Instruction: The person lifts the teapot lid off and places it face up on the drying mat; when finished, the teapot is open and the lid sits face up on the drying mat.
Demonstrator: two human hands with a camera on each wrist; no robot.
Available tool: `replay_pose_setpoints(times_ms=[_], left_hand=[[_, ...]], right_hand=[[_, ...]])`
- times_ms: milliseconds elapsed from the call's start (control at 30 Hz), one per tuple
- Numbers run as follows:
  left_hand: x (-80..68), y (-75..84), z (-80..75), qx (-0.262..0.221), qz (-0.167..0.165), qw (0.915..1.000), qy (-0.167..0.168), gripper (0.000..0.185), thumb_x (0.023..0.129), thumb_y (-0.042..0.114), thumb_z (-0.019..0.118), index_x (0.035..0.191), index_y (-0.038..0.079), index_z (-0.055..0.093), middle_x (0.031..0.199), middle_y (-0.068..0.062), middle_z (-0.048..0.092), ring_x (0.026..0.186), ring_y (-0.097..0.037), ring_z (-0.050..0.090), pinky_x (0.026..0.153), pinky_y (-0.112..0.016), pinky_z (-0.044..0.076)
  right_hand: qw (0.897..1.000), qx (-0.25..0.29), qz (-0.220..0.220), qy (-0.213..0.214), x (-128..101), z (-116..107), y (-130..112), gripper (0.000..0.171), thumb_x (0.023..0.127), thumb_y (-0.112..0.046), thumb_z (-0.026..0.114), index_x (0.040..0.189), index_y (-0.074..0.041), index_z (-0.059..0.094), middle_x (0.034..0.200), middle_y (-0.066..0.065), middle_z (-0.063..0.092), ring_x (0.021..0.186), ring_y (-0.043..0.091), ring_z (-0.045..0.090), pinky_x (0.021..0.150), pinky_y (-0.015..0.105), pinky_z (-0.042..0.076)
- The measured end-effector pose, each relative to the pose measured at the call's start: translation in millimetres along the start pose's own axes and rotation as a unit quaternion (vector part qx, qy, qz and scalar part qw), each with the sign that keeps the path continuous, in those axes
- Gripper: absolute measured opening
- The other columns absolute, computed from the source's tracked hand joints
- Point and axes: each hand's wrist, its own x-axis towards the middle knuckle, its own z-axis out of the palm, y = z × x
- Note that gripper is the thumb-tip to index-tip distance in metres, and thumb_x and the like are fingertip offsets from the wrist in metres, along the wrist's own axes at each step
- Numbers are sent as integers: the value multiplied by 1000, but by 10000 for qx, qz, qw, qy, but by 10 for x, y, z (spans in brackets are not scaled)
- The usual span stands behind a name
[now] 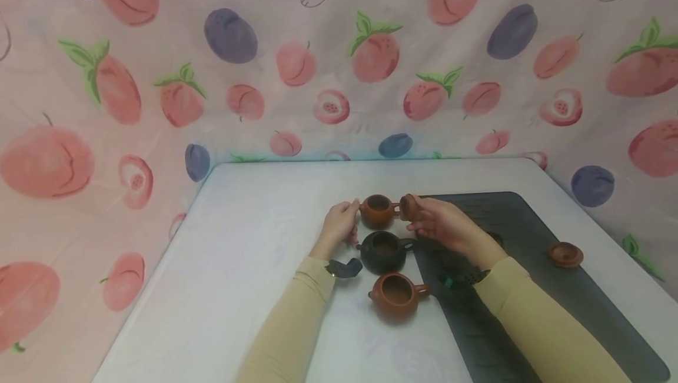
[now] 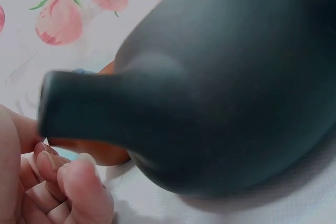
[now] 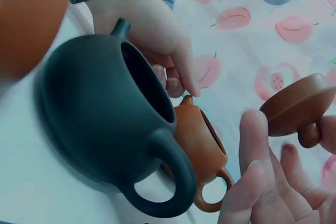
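Observation:
Three lidless teapots stand in a column on the white table. The farthest is a small brown teapot; my left hand pinches the tip of its spout. My right hand holds a brown teapot lid by its edge, beside that teapot's handle. The lid is tilted, its knob pointing downward in the right wrist view. In the middle stands a black teapot, which largely hides the small one in the left wrist view. Nearest is a larger reddish-brown teapot. All spouts point left.
A dark tea tray covers the table's right side. On it another brown lid lies near the right edge. A dark round object is partly hidden behind my right wrist. A fruit-print cloth hangs behind the table.

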Motion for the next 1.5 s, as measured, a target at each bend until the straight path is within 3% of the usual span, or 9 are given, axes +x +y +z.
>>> replay_pose_setpoints(times_ms=[167, 333, 533, 667, 733, 867, 967, 1233, 1500], left_hand=[[6, -14, 2, -27, -57, 10000, 30, 47, 108, 45, 47, 96, 2, 60, 57, -4, 51, 42, -17, 55, 42, -25, 43], [15, -20, 0, -2, -40, 10000, 75, 47, 108, 45, 46, 96, 2, 61, 57, -4, 51, 41, -16, 55, 42, -25, 42], [15, -22, -4, -19, 1, 10000, 40, 45, 109, 43, 46, 100, 2, 63, 57, -4, 51, 41, -16, 55, 42, -25, 43], [11, -21, -3, -5, 21, 10000, 26, 44, 109, 43, 46, 101, 4, 64, 57, -4, 52, 42, -17, 55, 43, -25, 43], [9, -21, -1, 1, 22, 10000, 30, 43, 108, 44, 47, 102, 5, 64, 58, -4, 52, 41, -17, 55, 42, -25, 43], [11, -17, 3, 3, 37, 10000, 35, 44, 108, 43, 47, 98, 3, 62, 57, -4, 51, 41, -17, 54, 41, -25, 43], [18, -9, 3, -2, 46, 10000, 44, 45, 108, 43, 48, 95, 1, 59, 57, -4, 51, 41, -17, 54, 41, -25, 43], [34, -15, 15, 26, 27, 10000, 90, 43, 108, 45, 47, 88, 8, 55, 58, -5, 51, 41, -18, 55, 41, -26, 43], [37, -33, 8, -4, 30, 10000, 22, 43, 108, 44, 47, 91, 6, 57, 59, -5, 52, 42, -18, 56, 42, -27, 44]], right_hand=[[9981, 608, -63, -110, -87, -6, 49, 27, 111, -36, 47, 124, -18, 62, 118, 1, 72, 98, 17, 69, 88, 31, 52], [9907, 1342, 181, 166, -174, -43, 68, 29, 110, -39, 48, 113, -20, 70, 115, 0, 73, 95, 18, 69, 88, 31, 52], [9904, 1324, 257, 300, -233, -106, 99, 34, 109, -43, 48, 105, -19, 72, 105, -2, 67, 77, 16, 62, 86, 30, 50], [9971, 496, 84, 564, -275, -142, 160, 23, 106, -30, 60, 118, -12, 69, 110, -1, 67, 82, 14, 58, 80, 28, 50], [9961, -300, 60, 827, -306, -149, 186, 33, 101, -25, 68, 129, -7, 62, 115, 2, 64, 91, 14, 58, 82, 27, 51], [9704, -2014, 3, 1330, -371, -150, 218, 65, 91, -30, 81, 141, -1, 52, 123, 13, 60, 103, 23, 58, 82, 29, 54], [9490, -2738, -100, 1559, -410, -153, 239, 69, 86, -33, 85, 139, -2, 52, 121, 18, 60, 97, 28, 61, 78, 33, 56], [9084, -3727, -262, 1876, -486, -157, 346, 60, 88, -31, 83, 133, -3, 54, 110, 19, 64, 69, 21, 68, 66, 36, 50], [8994, -3893, -258, 1971, -513, -122, 439, 61, 88, -28, 81, 135, -1, 53, 115, 24, 63, 70, 19, 70, 63, 35, 54]])
